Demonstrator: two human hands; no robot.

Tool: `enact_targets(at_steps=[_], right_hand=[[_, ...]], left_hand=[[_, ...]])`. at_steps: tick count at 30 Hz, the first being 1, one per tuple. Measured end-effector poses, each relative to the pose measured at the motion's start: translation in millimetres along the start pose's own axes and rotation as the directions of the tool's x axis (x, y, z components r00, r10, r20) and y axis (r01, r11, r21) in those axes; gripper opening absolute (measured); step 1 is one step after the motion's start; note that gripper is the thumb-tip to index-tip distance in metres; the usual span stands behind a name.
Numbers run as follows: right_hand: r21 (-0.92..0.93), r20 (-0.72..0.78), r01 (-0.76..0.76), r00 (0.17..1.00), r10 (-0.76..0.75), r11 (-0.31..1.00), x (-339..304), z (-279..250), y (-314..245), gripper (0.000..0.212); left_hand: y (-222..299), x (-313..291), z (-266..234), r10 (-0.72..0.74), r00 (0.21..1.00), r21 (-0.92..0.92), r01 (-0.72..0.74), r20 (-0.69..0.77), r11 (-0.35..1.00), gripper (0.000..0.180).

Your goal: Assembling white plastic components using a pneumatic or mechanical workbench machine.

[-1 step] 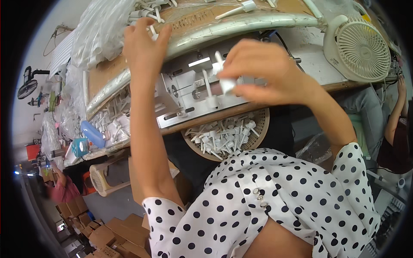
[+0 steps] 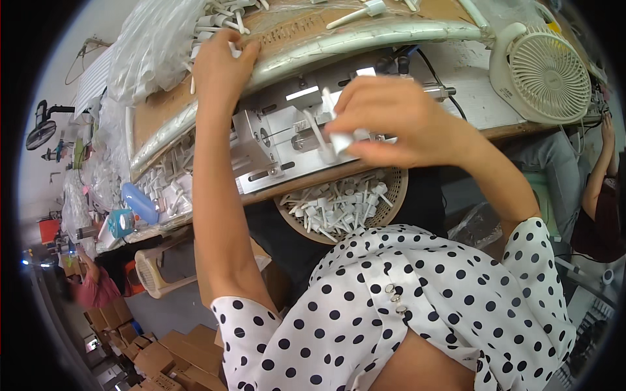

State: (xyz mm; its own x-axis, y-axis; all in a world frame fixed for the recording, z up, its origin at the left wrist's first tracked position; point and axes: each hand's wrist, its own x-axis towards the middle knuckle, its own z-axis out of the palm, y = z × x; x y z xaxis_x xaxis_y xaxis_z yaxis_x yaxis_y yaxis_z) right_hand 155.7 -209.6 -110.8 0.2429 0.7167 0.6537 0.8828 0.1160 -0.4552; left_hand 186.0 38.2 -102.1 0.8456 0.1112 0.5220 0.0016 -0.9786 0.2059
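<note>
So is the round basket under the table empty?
No, the round basket below the metal jig holds a heap of small white plastic parts.

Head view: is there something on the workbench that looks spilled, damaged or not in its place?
Nothing stands out. The right hand holds a small white plastic part at the metal fixture. The left hand reaches into the loose white parts on the tray. More parts lie inside the round basket, none outside it.

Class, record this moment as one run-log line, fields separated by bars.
left hand: reaching into white plastic parts | right hand: holding white part at metal jig | basket: below bench
</note>
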Motion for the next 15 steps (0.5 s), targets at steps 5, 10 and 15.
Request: enact_targets(at_steps=[5, 10, 15], right_hand=[[-0.212, 0.042, 0.080, 0.996, -0.073, 0.974, -7.3, 28.6, 12.1, 0.012], [-0.377, 0.208, 0.180, 0.972, -0.106, 0.908, -7.8, 43.3, 25.3, 0.010], [-0.514, 0.253, 0.226, 0.962, -0.106, 0.827, -9.0, 50.1, 19.6, 0.010]], left_hand=[[9.1, -2.9, -9.6, -0.074, 0.997, -0.271, 0.070, -0.006, 0.960, 0.020], [22.2, -56.8, -37.7, -0.219, 0.975, -0.593, 0.159, -0.030, 0.790, 0.017], [31.9, -108.1, -47.6, -0.283, 0.931, -0.854, 0.332, 0.230, 0.401, 0.021]])
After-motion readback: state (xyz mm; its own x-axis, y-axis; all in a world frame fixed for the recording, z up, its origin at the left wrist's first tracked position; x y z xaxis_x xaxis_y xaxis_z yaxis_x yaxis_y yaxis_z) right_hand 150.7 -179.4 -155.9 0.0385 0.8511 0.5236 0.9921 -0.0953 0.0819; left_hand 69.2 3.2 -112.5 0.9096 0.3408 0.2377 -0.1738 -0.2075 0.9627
